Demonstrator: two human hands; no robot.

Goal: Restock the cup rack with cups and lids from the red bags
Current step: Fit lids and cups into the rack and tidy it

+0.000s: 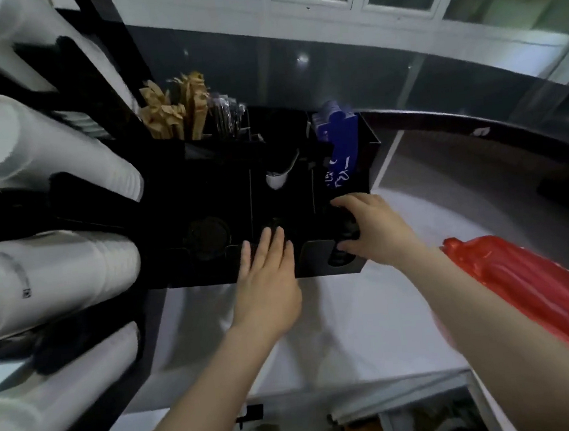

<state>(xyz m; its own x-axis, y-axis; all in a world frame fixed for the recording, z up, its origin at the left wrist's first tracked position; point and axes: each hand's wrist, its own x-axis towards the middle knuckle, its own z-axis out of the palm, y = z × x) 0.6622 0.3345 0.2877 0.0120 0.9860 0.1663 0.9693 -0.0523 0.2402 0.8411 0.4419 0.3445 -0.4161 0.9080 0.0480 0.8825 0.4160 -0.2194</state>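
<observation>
The right hand [374, 230] grips a stack of black lids [346, 234] in the rack's [212, 276] right slot; lower them squarely. The left hand [267, 275] lies flat, fingers released, steadying the near edge

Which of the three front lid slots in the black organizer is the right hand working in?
The rightmost slot: the right hand grips black lids there. The left hand rests flat over the middle slot; the left one is untouched.
</observation>
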